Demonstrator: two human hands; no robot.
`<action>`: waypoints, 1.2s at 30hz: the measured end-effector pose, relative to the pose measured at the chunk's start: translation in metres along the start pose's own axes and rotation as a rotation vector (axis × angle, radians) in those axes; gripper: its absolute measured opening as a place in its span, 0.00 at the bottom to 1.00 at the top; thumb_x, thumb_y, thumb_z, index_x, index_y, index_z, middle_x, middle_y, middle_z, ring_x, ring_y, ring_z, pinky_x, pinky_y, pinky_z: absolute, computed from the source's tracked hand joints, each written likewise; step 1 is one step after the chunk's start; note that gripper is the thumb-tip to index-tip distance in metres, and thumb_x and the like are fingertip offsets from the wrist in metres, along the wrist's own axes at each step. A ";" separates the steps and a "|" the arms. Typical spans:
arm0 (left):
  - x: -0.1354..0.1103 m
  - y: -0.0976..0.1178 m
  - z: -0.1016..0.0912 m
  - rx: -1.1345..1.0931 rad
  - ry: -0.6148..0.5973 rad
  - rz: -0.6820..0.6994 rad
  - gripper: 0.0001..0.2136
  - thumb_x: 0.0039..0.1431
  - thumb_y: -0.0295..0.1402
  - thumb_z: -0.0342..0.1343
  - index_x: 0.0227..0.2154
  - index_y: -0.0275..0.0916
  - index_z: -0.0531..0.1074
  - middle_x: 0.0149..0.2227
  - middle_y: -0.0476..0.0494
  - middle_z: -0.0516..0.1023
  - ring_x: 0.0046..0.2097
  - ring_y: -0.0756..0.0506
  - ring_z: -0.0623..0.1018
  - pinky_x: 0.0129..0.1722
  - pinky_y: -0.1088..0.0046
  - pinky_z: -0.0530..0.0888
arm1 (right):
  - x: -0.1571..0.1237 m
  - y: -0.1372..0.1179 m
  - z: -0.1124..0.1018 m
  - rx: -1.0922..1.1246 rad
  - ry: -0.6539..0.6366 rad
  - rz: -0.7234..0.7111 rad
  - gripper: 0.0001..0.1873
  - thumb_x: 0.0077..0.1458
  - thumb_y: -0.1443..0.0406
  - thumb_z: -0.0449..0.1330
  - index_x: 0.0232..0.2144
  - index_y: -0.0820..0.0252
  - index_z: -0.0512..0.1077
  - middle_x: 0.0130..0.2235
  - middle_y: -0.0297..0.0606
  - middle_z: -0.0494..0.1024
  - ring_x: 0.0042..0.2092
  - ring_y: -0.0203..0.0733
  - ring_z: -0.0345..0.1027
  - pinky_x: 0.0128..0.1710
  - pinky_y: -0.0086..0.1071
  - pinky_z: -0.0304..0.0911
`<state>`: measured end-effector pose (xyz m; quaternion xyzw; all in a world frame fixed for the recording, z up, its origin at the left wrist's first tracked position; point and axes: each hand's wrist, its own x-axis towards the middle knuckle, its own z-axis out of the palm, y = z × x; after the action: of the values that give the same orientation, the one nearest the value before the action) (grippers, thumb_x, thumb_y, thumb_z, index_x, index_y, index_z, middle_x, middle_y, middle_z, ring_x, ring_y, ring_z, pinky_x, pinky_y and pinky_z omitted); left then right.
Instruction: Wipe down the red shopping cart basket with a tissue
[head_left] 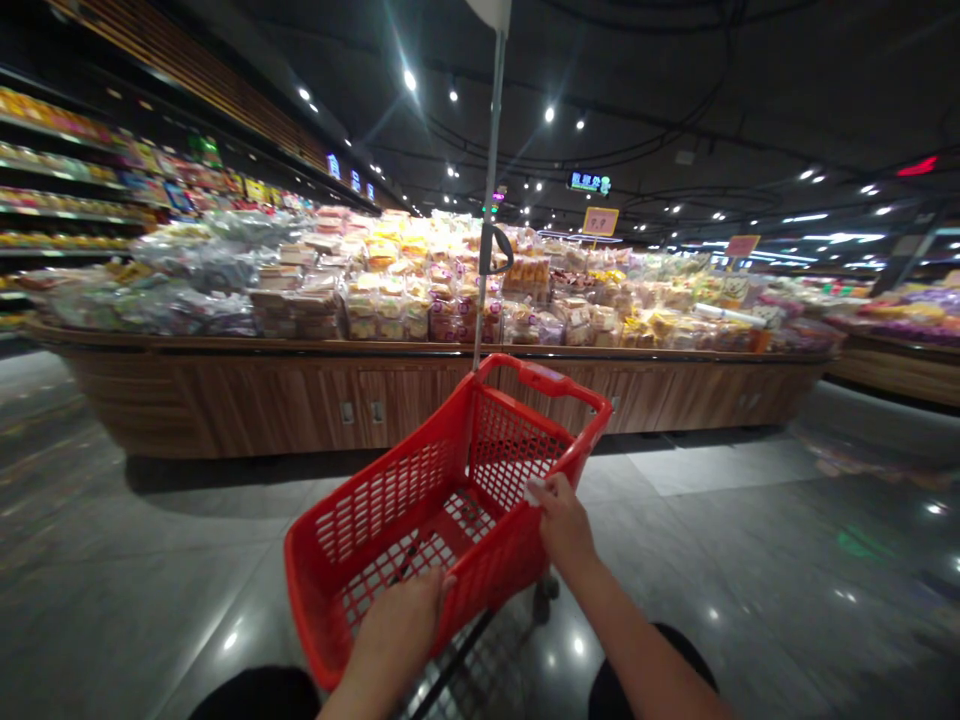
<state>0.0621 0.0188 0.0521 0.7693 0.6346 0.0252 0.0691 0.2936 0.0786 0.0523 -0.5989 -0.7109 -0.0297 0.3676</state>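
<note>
Left grip [397,635] and right grip [564,525] are closed on the rim of a red perforated plastic shopping basket [517,450]. Clear-bagged baked goods [390,300] are heaped on a long wood-panelled desk [300,395] beyond.

Left hand [397,632], right hand [564,525] on red basket [386,510]

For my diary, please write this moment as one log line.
left hand: on red basket | right hand: on red basket | ahead: bagged food

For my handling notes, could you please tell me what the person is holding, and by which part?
The left hand and the right hand both grip the near top rim of a red plastic shopping basket.
</note>
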 end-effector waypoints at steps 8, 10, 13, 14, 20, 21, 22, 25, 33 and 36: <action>-0.006 -0.006 0.002 0.008 0.021 0.005 0.21 0.65 0.38 0.29 0.38 0.39 0.68 0.33 0.38 0.80 0.37 0.39 0.80 0.34 0.64 0.71 | -0.028 -0.027 0.007 0.055 -0.105 -0.085 0.20 0.56 0.75 0.47 0.43 0.54 0.73 0.38 0.39 0.70 0.37 0.39 0.67 0.39 0.28 0.62; -0.007 -0.008 0.002 0.022 0.026 -0.001 0.21 0.65 0.38 0.29 0.38 0.39 0.68 0.32 0.38 0.80 0.37 0.39 0.80 0.34 0.64 0.71 | -0.029 -0.027 0.003 0.059 -0.116 -0.074 0.20 0.55 0.75 0.48 0.42 0.54 0.74 0.38 0.39 0.70 0.37 0.40 0.67 0.39 0.28 0.62; -0.009 -0.011 0.003 0.038 0.033 -0.012 0.21 0.65 0.39 0.30 0.37 0.40 0.68 0.32 0.39 0.80 0.36 0.39 0.80 0.33 0.65 0.71 | -0.015 -0.011 -0.008 0.040 -0.038 0.010 0.21 0.53 0.77 0.48 0.39 0.56 0.76 0.39 0.40 0.70 0.38 0.42 0.67 0.40 0.30 0.62; -0.009 -0.012 0.003 0.039 0.034 -0.015 0.21 0.65 0.39 0.30 0.37 0.40 0.68 0.32 0.39 0.80 0.36 0.40 0.80 0.33 0.65 0.71 | -0.011 -0.006 -0.011 0.033 -0.003 0.031 0.22 0.52 0.77 0.47 0.40 0.56 0.76 0.39 0.41 0.70 0.39 0.42 0.67 0.40 0.30 0.62; -0.010 -0.014 0.003 0.019 0.034 -0.021 0.22 0.65 0.40 0.29 0.37 0.40 0.69 0.30 0.39 0.80 0.36 0.39 0.80 0.34 0.63 0.71 | -0.028 -0.026 0.006 0.009 -0.029 -0.046 0.23 0.53 0.77 0.48 0.44 0.53 0.73 0.39 0.39 0.70 0.36 0.39 0.66 0.38 0.28 0.63; -0.010 -0.014 0.003 0.019 0.035 -0.019 0.22 0.65 0.40 0.29 0.37 0.40 0.69 0.31 0.39 0.80 0.36 0.39 0.80 0.34 0.63 0.71 | -0.033 -0.032 0.010 0.021 -0.061 -0.076 0.23 0.53 0.77 0.48 0.45 0.53 0.72 0.39 0.39 0.70 0.36 0.40 0.66 0.38 0.28 0.63; -0.010 -0.015 0.003 0.019 0.037 -0.015 0.22 0.65 0.40 0.29 0.37 0.40 0.69 0.31 0.39 0.80 0.37 0.39 0.80 0.35 0.63 0.71 | -0.037 -0.037 0.012 0.035 -0.087 -0.097 0.23 0.53 0.77 0.48 0.45 0.53 0.72 0.39 0.39 0.70 0.36 0.40 0.66 0.38 0.28 0.63; -0.010 -0.018 0.003 0.033 0.045 -0.013 0.21 0.65 0.40 0.30 0.37 0.40 0.68 0.31 0.39 0.80 0.37 0.39 0.80 0.35 0.63 0.72 | -0.032 -0.033 0.005 0.048 -0.107 -0.072 0.21 0.53 0.76 0.48 0.42 0.54 0.74 0.39 0.39 0.70 0.37 0.40 0.67 0.38 0.28 0.62; -0.011 -0.025 0.002 0.072 0.049 0.018 0.21 0.66 0.39 0.31 0.40 0.40 0.69 0.34 0.39 0.81 0.37 0.39 0.80 0.34 0.64 0.72 | -0.008 -0.006 -0.017 -0.064 -0.012 0.061 0.23 0.51 0.79 0.47 0.42 0.56 0.74 0.40 0.41 0.69 0.38 0.41 0.66 0.38 0.29 0.61; -0.014 -0.028 -0.002 0.094 0.029 0.004 0.20 0.66 0.39 0.31 0.42 0.40 0.69 0.34 0.40 0.81 0.38 0.39 0.80 0.34 0.64 0.72 | -0.018 -0.018 -0.014 -0.041 -0.073 -0.028 0.23 0.51 0.78 0.48 0.44 0.55 0.73 0.40 0.39 0.70 0.37 0.41 0.66 0.37 0.29 0.61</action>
<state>0.0320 0.0099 0.0510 0.7726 0.6344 0.0066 0.0238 0.2848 0.0518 0.0591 -0.5969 -0.7314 -0.0278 0.3285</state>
